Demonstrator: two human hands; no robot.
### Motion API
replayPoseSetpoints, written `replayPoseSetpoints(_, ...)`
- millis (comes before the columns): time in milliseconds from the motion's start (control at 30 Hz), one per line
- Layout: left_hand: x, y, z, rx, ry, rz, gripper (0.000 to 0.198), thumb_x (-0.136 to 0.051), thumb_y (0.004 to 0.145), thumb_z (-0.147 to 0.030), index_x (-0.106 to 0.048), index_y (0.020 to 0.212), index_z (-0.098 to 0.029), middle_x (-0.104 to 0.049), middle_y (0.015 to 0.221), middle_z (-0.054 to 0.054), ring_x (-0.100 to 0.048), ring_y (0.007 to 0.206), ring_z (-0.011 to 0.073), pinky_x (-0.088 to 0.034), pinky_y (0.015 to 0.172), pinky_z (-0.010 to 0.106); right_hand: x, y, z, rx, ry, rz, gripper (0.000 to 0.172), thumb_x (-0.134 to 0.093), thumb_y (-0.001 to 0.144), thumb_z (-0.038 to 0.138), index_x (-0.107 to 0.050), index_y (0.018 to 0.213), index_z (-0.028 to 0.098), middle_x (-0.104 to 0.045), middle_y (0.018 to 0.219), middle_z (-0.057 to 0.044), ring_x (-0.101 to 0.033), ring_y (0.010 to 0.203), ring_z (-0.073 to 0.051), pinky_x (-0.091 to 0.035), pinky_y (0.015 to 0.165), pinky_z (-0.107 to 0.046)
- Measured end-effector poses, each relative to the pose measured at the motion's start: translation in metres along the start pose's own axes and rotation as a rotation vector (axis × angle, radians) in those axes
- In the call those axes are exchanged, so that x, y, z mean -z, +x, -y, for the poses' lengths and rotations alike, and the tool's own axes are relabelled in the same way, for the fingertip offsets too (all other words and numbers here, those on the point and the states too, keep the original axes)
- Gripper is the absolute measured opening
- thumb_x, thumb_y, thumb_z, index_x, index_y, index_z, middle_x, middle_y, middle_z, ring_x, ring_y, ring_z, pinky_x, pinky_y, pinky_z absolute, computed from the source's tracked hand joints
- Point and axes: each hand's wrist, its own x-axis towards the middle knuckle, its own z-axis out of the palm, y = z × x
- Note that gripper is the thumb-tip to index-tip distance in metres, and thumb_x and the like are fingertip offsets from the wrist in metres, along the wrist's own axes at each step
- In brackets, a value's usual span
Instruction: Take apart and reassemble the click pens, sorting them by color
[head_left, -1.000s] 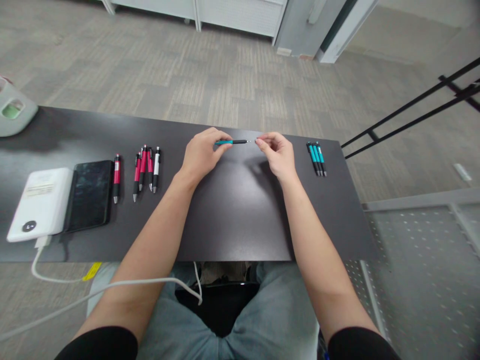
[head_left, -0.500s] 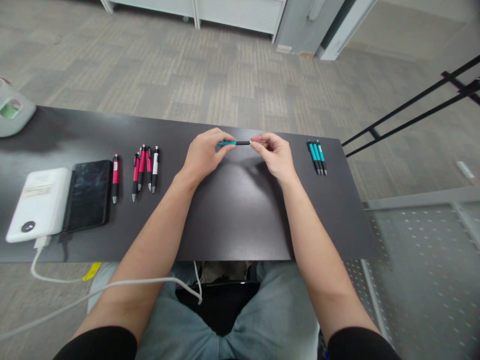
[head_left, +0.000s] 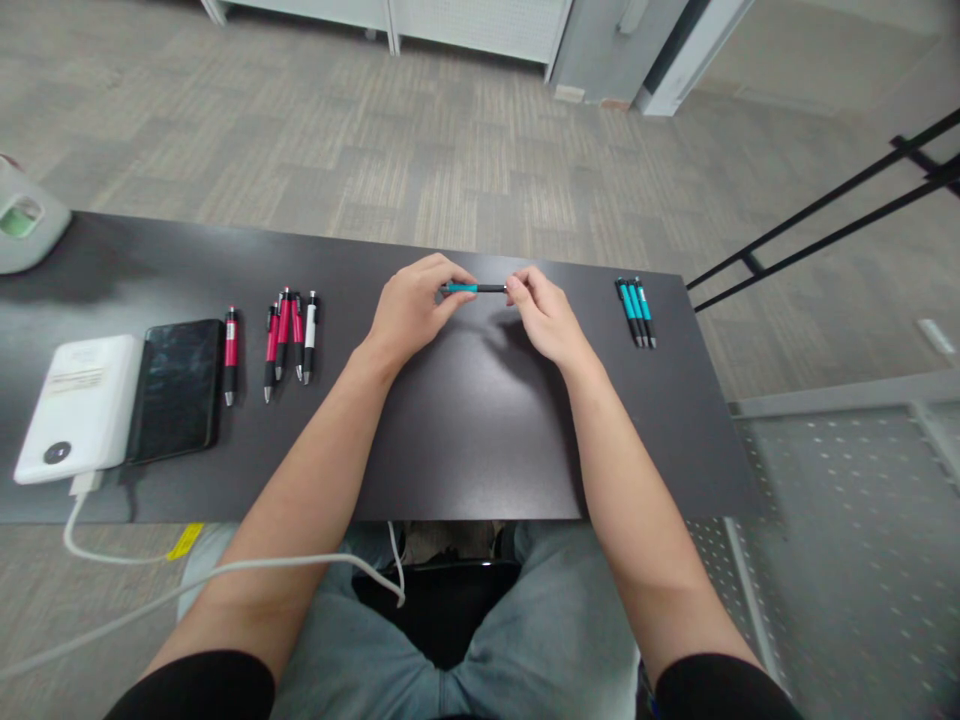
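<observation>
A teal pen point(head_left: 491, 289) with a black grip is held level above the far side of the dark table point(head_left: 465, 440). My left hand point(head_left: 416, 300) pinches its teal barrel between thumb and fingers. The fingers of my right hand point(head_left: 544, 310) close on the tip end, which they hide. Off to the right lie several teal pens point(head_left: 636, 312) side by side. On the left are several red pens point(head_left: 283, 335) and a white pen point(head_left: 310, 338), with a single red pen point(head_left: 231, 355) farther left.
A black phone-like slab point(head_left: 178, 390) lies beside a white power bank point(head_left: 79, 408), whose white cable point(head_left: 247, 565) crosses over my left forearm. A pale plastic container point(head_left: 28, 220) stands at the far left. Black metal bars point(head_left: 817, 220) rise past the table's right edge.
My right hand has turned, its fingers now more curled at the pen's tip. The pen and my left hand have shifted slightly to the right.
</observation>
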Motion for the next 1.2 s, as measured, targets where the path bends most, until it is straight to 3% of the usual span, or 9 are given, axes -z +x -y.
replayPoseSetpoints(133,-0.001,-0.001,0.001,-0.008,-0.011,0.008,0.013,-0.084,0.11,-0.028,-0.093,0.12,-0.028,-0.094,0.125,0.01,-0.085,0.113,0.0318,-0.067,0.098,0.043,-0.001,0.002,-0.001,-0.006,-0.029,0.032,0.072,-0.064,0.12,0.097,-0.057,0.089,0.032,-0.059,0.083,-0.001,-0.062,0.09,-0.028,-0.056,0.095,-0.041)
replayPoseSetpoints(300,-0.006,-0.001,0.005,0.024,-0.016,0.048,0.025,-0.078,0.119,-0.036,-0.093,0.136,-0.027,-0.096,0.127,0.01,-0.089,0.121,0.0341,-0.066,0.11,0.046,-0.001,0.003,-0.006,-0.001,-0.056,-0.012,0.078,-0.055,0.12,0.103,-0.052,0.087,0.032,-0.051,0.079,0.0,-0.059,0.087,-0.027,-0.053,0.09,-0.041)
replayPoseSetpoints(400,-0.007,0.0,0.006,0.014,0.025,0.081,0.022,-0.073,0.121,-0.035,-0.094,0.125,-0.029,-0.096,0.12,0.01,-0.089,0.12,0.0352,-0.064,0.112,0.049,0.001,0.003,-0.007,0.03,-0.06,-0.029,0.083,-0.049,0.118,0.109,-0.051,0.087,0.032,-0.05,0.079,0.0,-0.058,0.085,-0.027,-0.051,0.088,-0.042)
replayPoseSetpoints(500,-0.005,0.0,0.003,0.0,0.028,0.062,0.013,-0.083,0.114,-0.032,-0.092,0.122,-0.029,-0.095,0.129,0.01,-0.088,0.121,0.0348,-0.063,0.111,0.048,0.002,0.002,-0.007,0.035,-0.067,-0.022,0.085,-0.048,0.115,0.112,-0.051,0.086,0.032,-0.051,0.078,0.0,-0.058,0.084,-0.027,-0.051,0.088,-0.043)
replayPoseSetpoints(667,-0.006,0.0,0.004,0.026,0.025,0.076,0.022,-0.077,0.119,-0.038,-0.092,0.133,-0.029,-0.097,0.13,0.011,-0.09,0.122,0.0353,-0.061,0.116,0.051,0.001,0.002,-0.005,0.052,-0.064,-0.031,0.082,-0.05,0.117,0.109,-0.052,0.088,0.032,-0.054,0.08,-0.001,-0.058,0.084,-0.027,-0.052,0.09,-0.043)
replayPoseSetpoints(800,-0.009,-0.001,0.005,-0.005,0.031,0.09,0.023,-0.074,0.121,-0.039,-0.095,0.121,-0.029,-0.098,0.123,0.01,-0.09,0.118,0.0351,-0.062,0.113,0.049,0.002,0.003,-0.005,0.032,-0.087,-0.03,0.078,-0.054,0.121,0.102,-0.051,0.088,0.032,-0.054,0.08,0.0,-0.059,0.086,-0.027,-0.052,0.091,-0.042)
replayPoseSetpoints(1000,-0.004,-0.001,-0.004,0.055,0.051,0.089,0.027,-0.074,0.122,-0.041,-0.096,0.131,-0.027,-0.097,0.132,0.012,-0.089,0.124,0.0345,-0.062,0.114,0.045,0.004,0.004,-0.005,0.028,-0.107,-0.039,0.085,-0.045,0.117,0.111,-0.048,0.087,0.032,-0.048,0.078,0.001,-0.055,0.084,-0.026,-0.05,0.088,-0.04)
replayPoseSetpoints(1100,-0.003,0.0,-0.005,0.072,0.038,0.142,0.038,-0.062,0.127,-0.04,-0.096,0.119,-0.025,-0.098,0.123,0.012,-0.089,0.121,0.0346,-0.063,0.112,0.045,0.004,0.004,-0.004,0.036,-0.111,-0.046,0.083,-0.046,0.119,0.109,-0.048,0.088,0.032,-0.048,0.079,0.001,-0.056,0.085,-0.026,-0.05,0.089,-0.04)
replayPoseSetpoints(1200,-0.005,0.001,-0.004,0.053,0.042,0.139,0.031,-0.068,0.124,-0.038,-0.096,0.116,-0.026,-0.097,0.123,0.011,-0.088,0.117,0.0341,-0.062,0.109,0.046,0.004,0.004,-0.006,0.04,-0.103,-0.041,0.081,-0.047,0.12,0.106,-0.047,0.088,0.032,-0.048,0.08,0.001,-0.056,0.085,-0.025,-0.05,0.089,-0.04)
